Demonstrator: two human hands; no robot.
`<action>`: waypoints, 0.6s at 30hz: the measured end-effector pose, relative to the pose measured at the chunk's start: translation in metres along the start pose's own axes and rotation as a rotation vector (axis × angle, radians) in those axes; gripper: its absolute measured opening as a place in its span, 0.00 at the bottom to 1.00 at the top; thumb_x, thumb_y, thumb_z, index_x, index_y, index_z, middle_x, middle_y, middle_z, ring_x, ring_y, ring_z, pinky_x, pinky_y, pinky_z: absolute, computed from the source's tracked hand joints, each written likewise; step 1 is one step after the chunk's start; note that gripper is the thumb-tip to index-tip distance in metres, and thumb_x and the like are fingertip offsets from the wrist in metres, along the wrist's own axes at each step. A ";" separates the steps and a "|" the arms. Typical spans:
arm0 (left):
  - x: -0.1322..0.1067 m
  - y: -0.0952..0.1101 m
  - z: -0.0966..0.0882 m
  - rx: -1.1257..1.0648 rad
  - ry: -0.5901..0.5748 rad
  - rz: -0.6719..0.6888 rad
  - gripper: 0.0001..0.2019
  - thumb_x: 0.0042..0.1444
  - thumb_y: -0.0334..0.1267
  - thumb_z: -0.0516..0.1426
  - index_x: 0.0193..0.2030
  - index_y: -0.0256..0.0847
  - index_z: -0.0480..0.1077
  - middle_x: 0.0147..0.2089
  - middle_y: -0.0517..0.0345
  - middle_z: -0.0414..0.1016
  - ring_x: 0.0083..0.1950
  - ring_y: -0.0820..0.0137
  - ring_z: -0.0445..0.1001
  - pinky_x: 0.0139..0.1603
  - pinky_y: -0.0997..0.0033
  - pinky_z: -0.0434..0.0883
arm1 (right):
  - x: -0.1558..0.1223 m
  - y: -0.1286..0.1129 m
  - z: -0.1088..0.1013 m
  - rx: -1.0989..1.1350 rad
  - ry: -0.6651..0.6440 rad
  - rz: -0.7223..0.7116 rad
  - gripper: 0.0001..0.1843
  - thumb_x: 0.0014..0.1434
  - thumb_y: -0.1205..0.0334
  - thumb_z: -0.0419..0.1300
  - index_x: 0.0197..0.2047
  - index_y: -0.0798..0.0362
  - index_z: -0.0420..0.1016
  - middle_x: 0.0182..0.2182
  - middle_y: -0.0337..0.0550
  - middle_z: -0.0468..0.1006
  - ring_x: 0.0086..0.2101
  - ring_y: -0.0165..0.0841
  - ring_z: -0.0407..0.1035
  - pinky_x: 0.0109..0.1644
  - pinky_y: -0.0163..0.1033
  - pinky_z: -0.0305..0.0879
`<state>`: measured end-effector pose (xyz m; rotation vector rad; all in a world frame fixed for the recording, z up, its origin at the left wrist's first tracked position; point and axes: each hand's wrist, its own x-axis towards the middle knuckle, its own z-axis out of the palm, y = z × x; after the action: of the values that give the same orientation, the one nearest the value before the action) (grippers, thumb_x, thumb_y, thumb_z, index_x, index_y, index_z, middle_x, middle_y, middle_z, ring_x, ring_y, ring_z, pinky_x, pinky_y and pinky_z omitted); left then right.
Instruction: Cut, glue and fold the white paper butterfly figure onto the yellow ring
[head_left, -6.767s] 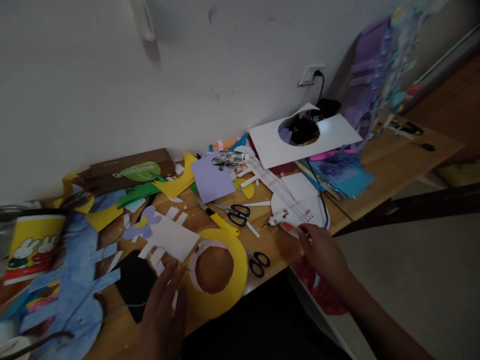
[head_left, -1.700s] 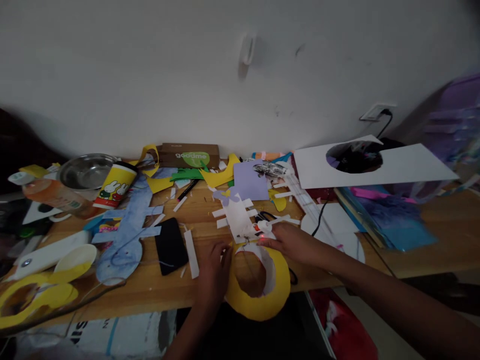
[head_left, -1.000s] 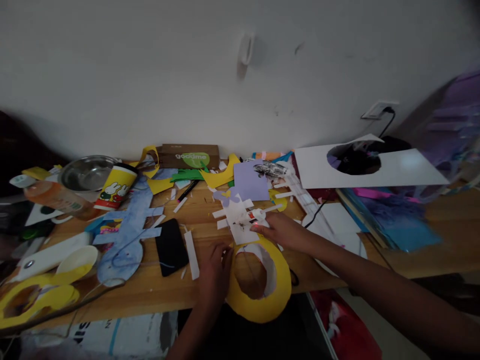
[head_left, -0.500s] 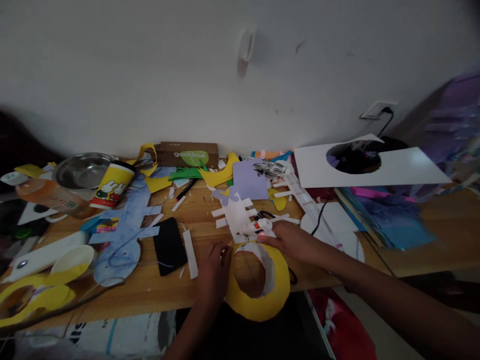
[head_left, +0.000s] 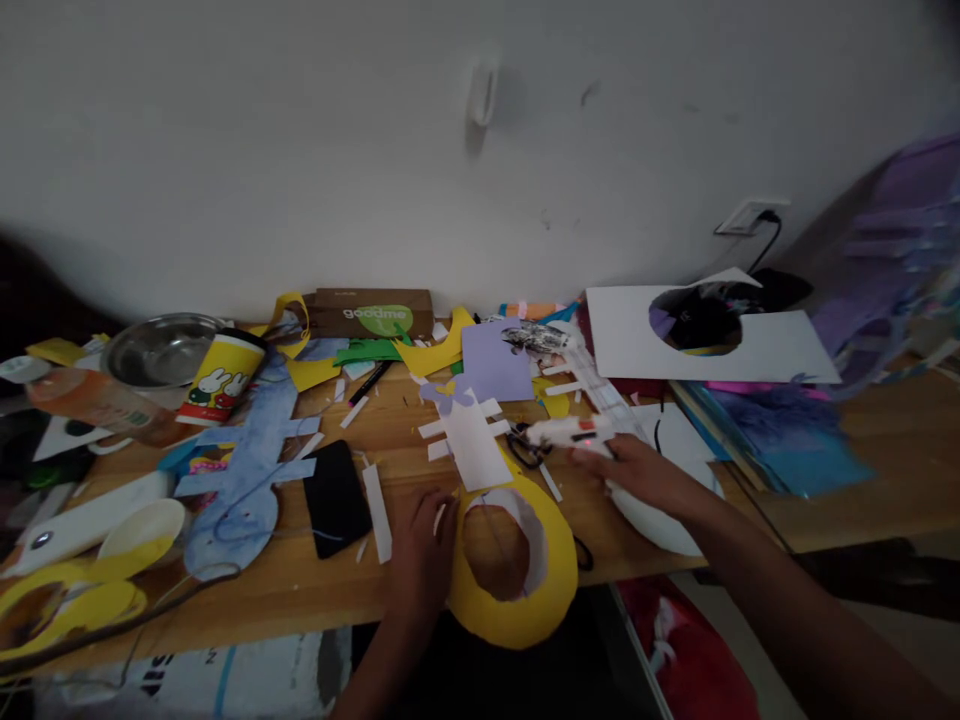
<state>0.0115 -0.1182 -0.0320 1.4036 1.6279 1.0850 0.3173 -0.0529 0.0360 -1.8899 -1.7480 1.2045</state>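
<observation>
My right hand is wrapped round a white hot glue gun, its nozzle pointing left above the table. My left hand is closed at the left edge of a yellow paper ring, which has a white inner side and overhangs the table's front edge. A white paper strip with side tabs runs back from the ring's top. A small purple paper shape sits at the strip's far end. A dark looped cord lies near the nozzle.
Left of my left hand are a black phone, a blue-painted paper guitar shape and a yellow cup. A metal bowl and brown box stand behind. At right, a white board with a hole rests over folders.
My right hand has moved right with the glue gun, away from where the white strip meets the yellow ring. My left hand stays at the ring's edge.
</observation>
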 end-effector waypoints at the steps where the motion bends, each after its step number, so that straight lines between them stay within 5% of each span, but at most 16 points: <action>1: -0.001 0.002 -0.001 -0.022 0.019 -0.008 0.08 0.59 0.42 0.57 0.38 0.44 0.76 0.44 0.51 0.77 0.49 0.57 0.73 0.55 0.53 0.67 | 0.004 0.013 -0.006 0.010 0.072 0.033 0.31 0.58 0.32 0.55 0.30 0.54 0.76 0.26 0.45 0.78 0.30 0.38 0.72 0.36 0.39 0.66; 5: -0.008 0.016 -0.002 -0.147 0.044 -0.086 0.09 0.56 0.46 0.60 0.34 0.43 0.76 0.39 0.52 0.78 0.44 0.59 0.73 0.50 0.57 0.69 | 0.025 0.056 -0.023 0.003 0.278 0.192 0.35 0.59 0.31 0.48 0.31 0.55 0.76 0.31 0.52 0.80 0.33 0.39 0.74 0.37 0.40 0.67; 10: -0.016 0.033 0.008 -0.393 -0.038 -0.251 0.18 0.57 0.54 0.59 0.31 0.40 0.72 0.28 0.56 0.73 0.29 0.69 0.69 0.32 0.69 0.69 | 0.014 0.069 -0.024 -0.155 0.386 0.375 0.25 0.61 0.44 0.56 0.20 0.52 0.71 0.25 0.57 0.77 0.35 0.48 0.75 0.41 0.47 0.64; 15: -0.023 0.045 0.019 -0.493 -0.070 -0.329 0.18 0.57 0.55 0.60 0.31 0.40 0.71 0.26 0.61 0.69 0.28 0.74 0.67 0.31 0.75 0.68 | -0.063 0.015 0.038 -0.154 0.323 0.358 0.21 0.64 0.46 0.55 0.26 0.50 0.73 0.25 0.52 0.77 0.34 0.46 0.75 0.41 0.47 0.66; 18: -0.031 0.054 0.022 -0.392 -0.154 -0.157 0.11 0.56 0.47 0.63 0.31 0.42 0.75 0.29 0.60 0.74 0.30 0.73 0.72 0.32 0.77 0.70 | -0.097 -0.031 0.085 0.281 0.112 0.077 0.20 0.65 0.43 0.54 0.44 0.48 0.77 0.38 0.46 0.81 0.37 0.38 0.75 0.42 0.40 0.69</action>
<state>0.0568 -0.1430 0.0088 1.0564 1.3061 1.1030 0.2429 -0.1627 0.0421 -1.8318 -1.3803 1.2699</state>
